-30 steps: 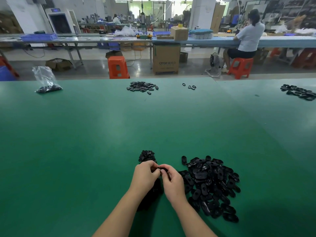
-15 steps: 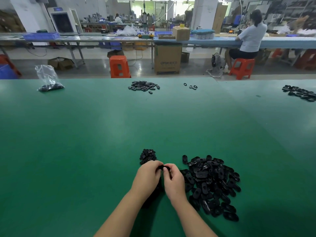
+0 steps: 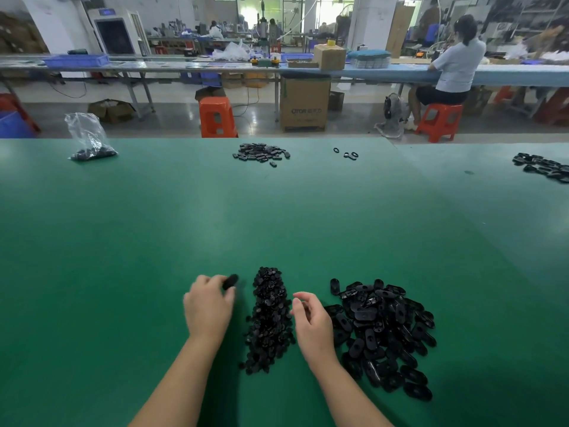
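From the head camera I look down on a wide green table (image 3: 123, 226). My left hand (image 3: 209, 306) is low and left of centre, its fingertips pinching one black piece (image 3: 230, 282) just above the tabletop, beside the top of a narrow heap of small black pieces (image 3: 269, 318). That heap lies between the two hands. My right hand (image 3: 311, 322) is just to the heap's right, fingers loosely curled and relaxed, with nothing that I can see in it. Further right, close to that hand, lies a broader heap of larger oval pieces (image 3: 381, 334). At the table's far edge are a clear bag (image 3: 89, 140) of dark parts on the left, a small flat heap (image 3: 261, 152) in the middle and a few loose rings (image 3: 346, 153) near it.
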`<state>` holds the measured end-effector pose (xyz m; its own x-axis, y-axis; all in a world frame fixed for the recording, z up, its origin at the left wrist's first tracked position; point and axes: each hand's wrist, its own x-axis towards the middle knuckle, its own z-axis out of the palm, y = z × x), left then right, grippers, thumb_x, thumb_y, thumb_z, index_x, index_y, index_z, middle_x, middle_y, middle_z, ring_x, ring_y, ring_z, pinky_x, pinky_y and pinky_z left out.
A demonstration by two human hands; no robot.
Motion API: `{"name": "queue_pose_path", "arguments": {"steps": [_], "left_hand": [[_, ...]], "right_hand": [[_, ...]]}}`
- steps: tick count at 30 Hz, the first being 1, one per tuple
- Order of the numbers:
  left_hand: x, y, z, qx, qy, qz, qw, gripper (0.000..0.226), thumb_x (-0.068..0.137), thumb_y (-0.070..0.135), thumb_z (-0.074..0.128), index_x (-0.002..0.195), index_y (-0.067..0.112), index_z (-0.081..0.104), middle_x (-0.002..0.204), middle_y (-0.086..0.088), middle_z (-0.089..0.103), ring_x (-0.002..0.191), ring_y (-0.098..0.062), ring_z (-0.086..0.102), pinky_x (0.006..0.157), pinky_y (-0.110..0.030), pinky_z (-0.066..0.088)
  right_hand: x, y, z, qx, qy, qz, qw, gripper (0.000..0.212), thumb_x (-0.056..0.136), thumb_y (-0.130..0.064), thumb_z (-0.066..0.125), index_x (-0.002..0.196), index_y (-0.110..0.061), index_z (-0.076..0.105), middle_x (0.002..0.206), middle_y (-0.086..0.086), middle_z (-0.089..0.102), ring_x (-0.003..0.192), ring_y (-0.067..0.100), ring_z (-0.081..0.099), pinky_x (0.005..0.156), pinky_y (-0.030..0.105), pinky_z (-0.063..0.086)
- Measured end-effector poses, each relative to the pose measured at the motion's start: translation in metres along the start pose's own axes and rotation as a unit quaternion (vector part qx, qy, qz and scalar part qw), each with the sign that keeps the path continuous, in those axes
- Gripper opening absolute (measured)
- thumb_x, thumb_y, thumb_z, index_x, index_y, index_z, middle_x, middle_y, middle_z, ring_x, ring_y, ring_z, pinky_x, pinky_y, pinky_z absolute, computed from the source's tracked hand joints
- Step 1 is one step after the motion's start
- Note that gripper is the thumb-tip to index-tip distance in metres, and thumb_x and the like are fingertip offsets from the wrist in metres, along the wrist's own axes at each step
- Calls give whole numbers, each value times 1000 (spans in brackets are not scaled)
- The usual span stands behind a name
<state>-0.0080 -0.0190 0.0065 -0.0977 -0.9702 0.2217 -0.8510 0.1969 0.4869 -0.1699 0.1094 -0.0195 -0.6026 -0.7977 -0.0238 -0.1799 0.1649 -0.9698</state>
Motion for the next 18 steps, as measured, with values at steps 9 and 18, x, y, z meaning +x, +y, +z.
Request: {"name": "queue_pose_path", "arguments": {"steps": [9,18], "left_hand": [[20,-58,-8,52,15,-152,987,36,84,51,72,102,19,72,101,-9,61,92,-29,59,82,-40,34],[-8,-27,14,-28,6,98,995,21,92,15,66,111,13,75,96,1,65,87,-17,56,81,-37,50]], "right_hand": [[1,-2,2,-18,1,-3,1000,11,102,-29,56,97,-33,65,79,0,69,55,0,51,53,20,43],[-1,-3,3,-27,-6,1,1000,16,103,-20,55,97,-30,64,67,-4,61,48,3,40,48,21,35]]}}
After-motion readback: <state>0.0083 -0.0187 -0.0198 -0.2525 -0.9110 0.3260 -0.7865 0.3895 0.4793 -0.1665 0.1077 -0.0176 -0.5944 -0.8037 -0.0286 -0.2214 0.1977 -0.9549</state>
